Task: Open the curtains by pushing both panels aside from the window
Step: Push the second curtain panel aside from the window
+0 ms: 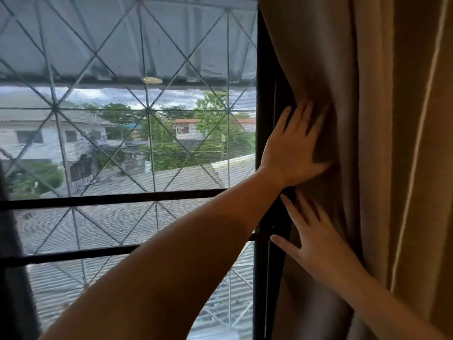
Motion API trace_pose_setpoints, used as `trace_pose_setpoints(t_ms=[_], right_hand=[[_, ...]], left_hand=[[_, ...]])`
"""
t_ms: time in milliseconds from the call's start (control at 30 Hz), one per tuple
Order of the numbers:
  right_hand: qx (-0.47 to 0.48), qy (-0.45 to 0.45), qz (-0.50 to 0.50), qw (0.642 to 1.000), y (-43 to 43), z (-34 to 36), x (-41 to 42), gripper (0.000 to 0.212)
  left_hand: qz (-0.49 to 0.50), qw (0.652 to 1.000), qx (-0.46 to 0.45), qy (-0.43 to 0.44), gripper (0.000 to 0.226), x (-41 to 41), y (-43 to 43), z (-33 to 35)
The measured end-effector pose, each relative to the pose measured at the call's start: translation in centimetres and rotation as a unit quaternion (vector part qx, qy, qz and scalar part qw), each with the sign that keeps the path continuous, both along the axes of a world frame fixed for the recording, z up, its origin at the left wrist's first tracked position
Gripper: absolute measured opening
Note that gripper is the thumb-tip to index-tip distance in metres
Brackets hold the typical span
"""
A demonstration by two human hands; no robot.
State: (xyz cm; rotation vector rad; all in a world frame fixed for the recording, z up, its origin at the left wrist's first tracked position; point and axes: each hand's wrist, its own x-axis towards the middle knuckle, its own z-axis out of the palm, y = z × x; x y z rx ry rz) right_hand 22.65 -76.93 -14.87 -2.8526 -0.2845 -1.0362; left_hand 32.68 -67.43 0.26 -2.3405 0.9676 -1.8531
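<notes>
The right curtain panel (367, 119), tan-brown with a pale vertical stripe, hangs bunched at the right side of the window (127, 133). My left hand (294, 146) lies flat against the panel's inner folds at mid height, fingers spread, its arm crossing from the lower left. Below it, my right hand (316, 244) presses flat on the same panel, fingers apart. Neither hand grips the cloth. A dark strip at the far left edge (12, 253) could be the left panel; I cannot tell.
The dark window frame post (263, 119) stands just left of the bunched curtain. Two dark horizontal bars (110, 198) cross the window. Behind the screen are a diamond-pattern metal grille, roofs, houses and trees.
</notes>
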Motion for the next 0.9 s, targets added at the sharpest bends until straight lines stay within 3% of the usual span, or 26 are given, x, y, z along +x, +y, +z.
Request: trace_pose_setpoints(t_ms=[900], right_hand=[[-0.004,0.042,-0.060,0.997,-8.7,-0.1,-0.8,0.097]], left_hand=[[-0.031,0.998,-0.003,0.056,0.107,-0.8,-9.2,-0.5]])
